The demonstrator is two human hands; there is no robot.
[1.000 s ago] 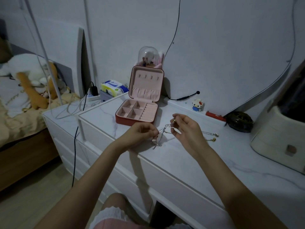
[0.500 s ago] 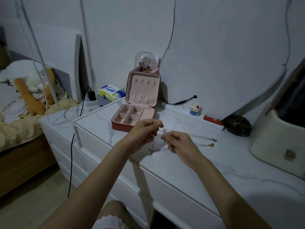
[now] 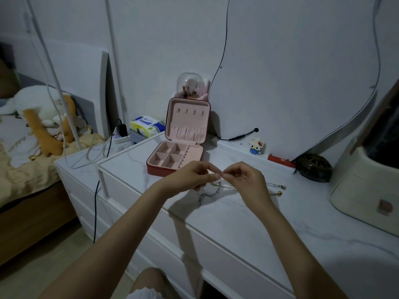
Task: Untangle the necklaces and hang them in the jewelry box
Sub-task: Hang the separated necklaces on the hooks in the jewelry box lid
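We have both hands raised just above the table point(image 3: 248, 229), meeting fingertip to fingertip in front of us. Our left hand point(image 3: 190, 179) pinches one bit of the necklaces point(image 3: 218, 187) and our right hand point(image 3: 244, 176) pinches another, with a small dark bead or clasp showing right where the two pinches meet. Both sets of fingers are curled in tight on the fine chain.

From that meeting point the chains drop toward 6 o'clock into a loose knot on the marble, then trail off toward 3 o'clock, passing under our right wrist. Their long axis runs roughly 9 to 3, ending in two small pendants point(image 3: 280, 189) well right of the right hand.

The jewelry box point(image 3: 177, 158) stands open at about 11 o'clock from our hands, just behind the left one, which is the nearer. Its row of hooks point(image 3: 191, 112) sits high in the upright lid. We judge the knot is not yet freed, so hanging must wait.
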